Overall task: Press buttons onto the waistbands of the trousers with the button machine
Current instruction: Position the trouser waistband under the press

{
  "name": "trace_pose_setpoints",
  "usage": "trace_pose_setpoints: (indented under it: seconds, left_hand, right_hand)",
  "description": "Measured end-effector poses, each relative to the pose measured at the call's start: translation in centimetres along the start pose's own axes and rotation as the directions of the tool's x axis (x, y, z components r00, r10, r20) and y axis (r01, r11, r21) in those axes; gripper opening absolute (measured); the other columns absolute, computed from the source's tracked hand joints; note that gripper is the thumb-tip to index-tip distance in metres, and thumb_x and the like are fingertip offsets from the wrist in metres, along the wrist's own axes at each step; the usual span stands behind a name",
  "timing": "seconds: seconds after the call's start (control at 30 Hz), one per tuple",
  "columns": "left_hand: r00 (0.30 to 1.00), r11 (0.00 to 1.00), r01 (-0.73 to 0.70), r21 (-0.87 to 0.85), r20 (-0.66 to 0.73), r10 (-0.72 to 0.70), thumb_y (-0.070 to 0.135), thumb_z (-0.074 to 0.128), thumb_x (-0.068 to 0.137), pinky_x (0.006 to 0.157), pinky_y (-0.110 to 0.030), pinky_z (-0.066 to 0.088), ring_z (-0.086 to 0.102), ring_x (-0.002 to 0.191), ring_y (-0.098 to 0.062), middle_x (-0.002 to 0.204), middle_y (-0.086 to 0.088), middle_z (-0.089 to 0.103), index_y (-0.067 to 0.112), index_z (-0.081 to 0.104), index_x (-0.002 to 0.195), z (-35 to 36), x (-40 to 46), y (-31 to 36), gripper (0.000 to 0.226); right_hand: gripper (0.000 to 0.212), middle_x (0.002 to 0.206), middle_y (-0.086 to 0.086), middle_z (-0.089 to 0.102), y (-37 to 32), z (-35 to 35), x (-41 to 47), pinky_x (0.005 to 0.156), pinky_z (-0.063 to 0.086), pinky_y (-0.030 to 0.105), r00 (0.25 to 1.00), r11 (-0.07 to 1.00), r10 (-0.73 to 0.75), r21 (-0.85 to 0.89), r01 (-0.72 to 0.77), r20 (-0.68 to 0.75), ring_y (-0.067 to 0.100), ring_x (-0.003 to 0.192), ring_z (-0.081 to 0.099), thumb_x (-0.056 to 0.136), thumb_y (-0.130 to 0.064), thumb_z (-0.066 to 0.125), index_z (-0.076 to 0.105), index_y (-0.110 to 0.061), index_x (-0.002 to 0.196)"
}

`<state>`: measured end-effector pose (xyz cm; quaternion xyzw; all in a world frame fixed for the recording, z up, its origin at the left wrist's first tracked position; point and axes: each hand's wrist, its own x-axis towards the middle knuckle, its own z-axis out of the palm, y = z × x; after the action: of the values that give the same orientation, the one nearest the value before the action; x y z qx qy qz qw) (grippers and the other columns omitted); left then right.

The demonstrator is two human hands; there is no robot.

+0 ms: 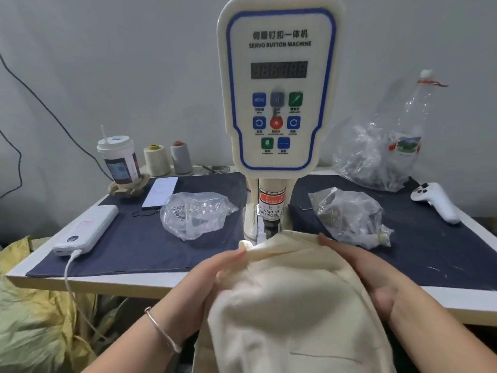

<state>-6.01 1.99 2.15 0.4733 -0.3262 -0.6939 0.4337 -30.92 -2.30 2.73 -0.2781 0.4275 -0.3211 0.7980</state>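
Cream trousers (290,305) held by both hands, waistband under button machine (278,84)

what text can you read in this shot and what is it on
"SERVO BUTTON MACHINE", under a line of Chinese characters: top of the button machine's control panel.
"MENU": blue button on that panel.
"WARNING" and "CARE OF ... FINGER", partly cut off: red and white sticker on the machine's press column.
Display digits: unlit, no number shown.
Captions under the other buttons, cup label, bottle label: too small or blurred to read.
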Motion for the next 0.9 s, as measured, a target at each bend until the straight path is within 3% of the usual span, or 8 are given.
trace_pose_setpoints:
  seconds: [0.17,0.3,0.4,0.47,0.57,0.7,0.8,0.9]
  left_hand:
    - [0.986,0.974,-0.150,0.169,-0.051,0.160,0.014,0.057,0.091,0.072,-0.033,0.055,0.068,0.091,-0.030,0.107,-0.014,0.071,0.004,0.060,0.126,-1.1,-0.4,-0.5,0.037]
    - [0.983,0.956,-0.127,0.263,0.159,0.087,0.020,0.074,0.081,0.077,-0.031,0.056,0.068,0.099,-0.032,0.116,-0.021,0.068,0.010,0.067,0.120,-1.7,-2.1,-0.5,0.041]
    - [0.993,0.928,-0.035,0.370,0.114,-0.008,0.023,0.080,0.070,0.081,-0.035,0.055,0.068,0.092,-0.031,0.108,-0.024,0.070,0.003,0.071,0.108,-1.9,-2.0,0.4,0.044]
    - [0.996,0.928,0.004,0.371,0.082,-0.037,0.021,0.080,0.068,0.082,-0.037,0.054,0.068,0.092,-0.032,0.108,-0.025,0.070,0.001,0.072,0.105,-2.0,-1.9,0.8,0.042]
    - [0.988,0.947,0.083,0.309,0.102,-0.120,0.015,0.080,0.068,0.076,-0.034,0.057,0.070,0.088,-0.030,0.105,-0.023,0.070,-0.001,0.074,0.102,-1.7,-1.6,1.2,0.038]
    - [0.960,0.956,0.226,0.185,0.126,-0.251,0.029,0.086,0.067,0.083,-0.036,0.058,0.072,0.089,-0.028,0.110,-0.018,0.071,0.002,0.075,0.106,-1.3,-0.7,1.4,0.049]
    - [0.981,0.981,0.151,0.124,0.103,-0.164,0.041,0.079,0.076,0.085,-0.037,0.058,0.070,0.097,-0.029,0.116,-0.018,0.069,0.007,0.075,0.109,-1.5,-0.2,1.8,0.047]
    - [0.998,0.990,0.013,0.137,0.062,-0.022,0.037,0.069,0.084,0.085,-0.039,0.055,0.065,0.101,-0.033,0.119,-0.023,0.066,0.004,0.068,0.117,-1.2,0.8,2.3,0.047]
  right_hand:
    - [0.038,0.111,0.025,0.068,0.8,-1.1,-0.6,0.078,0.059,0.039,0.982,0.972,-0.186,-0.139,0.189,0.030,0.037,0.100,0.067,0.072,-0.003,0.068,0.070,0.001,0.110]
    - [0.050,0.116,0.025,0.066,0.2,-1.7,-1.7,0.077,0.059,0.040,0.977,0.967,-0.145,-0.185,0.174,0.159,0.036,0.100,0.068,0.066,-0.011,0.083,0.069,-0.001,0.113]
    - [0.070,0.113,0.023,0.068,-0.4,-0.8,-2.7,0.081,0.057,0.039,0.969,0.865,-0.036,-0.477,0.153,0.245,0.036,0.100,0.067,0.047,-0.038,0.094,0.073,-0.008,0.106]
    - [0.058,0.112,0.024,0.068,-0.7,-0.1,-2.5,0.083,0.056,0.041,0.976,0.826,-0.001,-0.550,0.124,0.218,0.038,0.100,0.067,0.053,-0.023,0.092,0.073,-0.007,0.105]
    - [0.039,0.111,0.028,0.066,-1.1,0.2,-1.3,0.079,0.057,0.049,0.998,0.946,-0.008,-0.323,0.030,0.070,0.041,0.095,0.068,0.064,0.005,0.076,0.073,0.001,0.103]
    - [0.026,0.101,0.030,0.069,-0.8,1.0,0.1,0.072,0.056,0.057,0.999,0.996,0.040,-0.082,-0.043,-0.034,0.039,0.079,0.071,0.074,0.004,0.062,0.074,0.005,0.097]
    - [0.023,0.089,0.026,0.070,-0.8,1.9,1.2,0.063,0.059,0.049,0.997,0.999,-0.020,-0.042,0.017,-0.073,0.035,0.071,0.071,0.079,0.002,0.058,0.074,0.004,0.095]
    - [0.029,0.106,0.025,0.066,-1.2,2.7,2.4,0.084,0.052,0.044,0.982,0.995,-0.089,-0.049,0.082,-0.167,0.033,0.089,0.065,0.091,-0.001,0.053,0.063,0.000,0.118]
